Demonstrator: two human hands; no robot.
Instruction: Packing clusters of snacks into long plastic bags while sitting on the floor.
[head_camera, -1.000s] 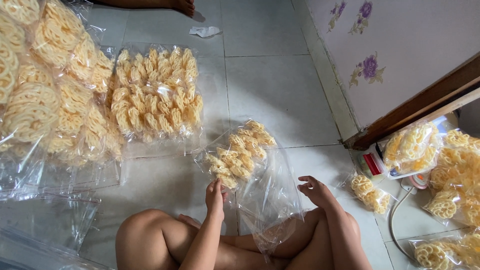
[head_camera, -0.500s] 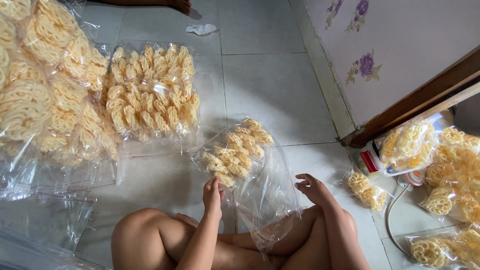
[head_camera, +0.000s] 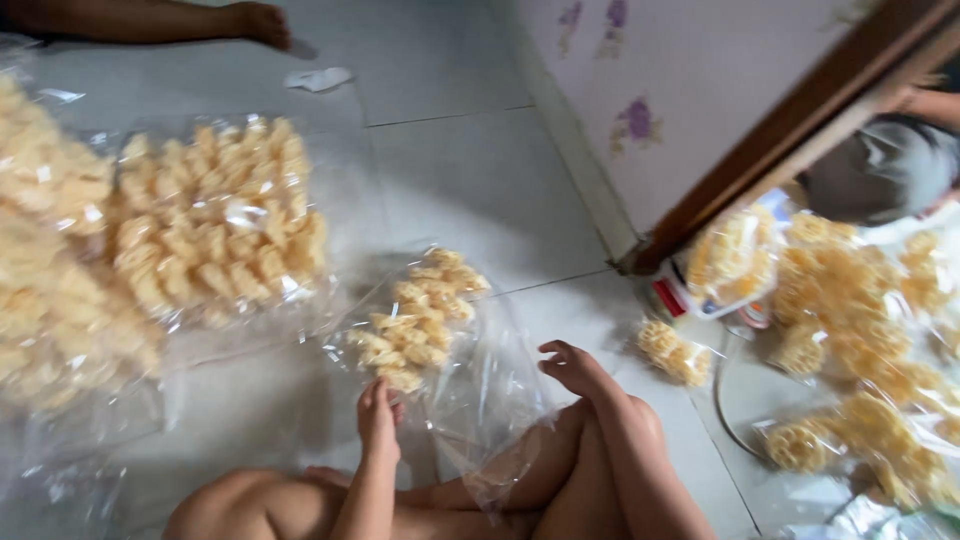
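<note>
Two hands worked a half-filled clear bag (head_camera: 430, 330) on the tiled floor (head_camera: 480, 180): left hand (head_camera: 378, 420) pinched its edge, right hand (head_camera: 575, 368) hovered open and empty (one-sided hold risked spilling the crackers (head_camera: 415, 320))

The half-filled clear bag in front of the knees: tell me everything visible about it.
The clear plastic bag is thin, glossy and crinkled, lying on the pale tiled floor in front of the person's folded legs. Its far end holds a loose cluster of pale yellow lattice crackers; the near end is unfilled and slack, draping over the right leg. The left hand pinches its near edge beside the crackers. The right hand hovers open by its right side; contact cannot be told.
</note>
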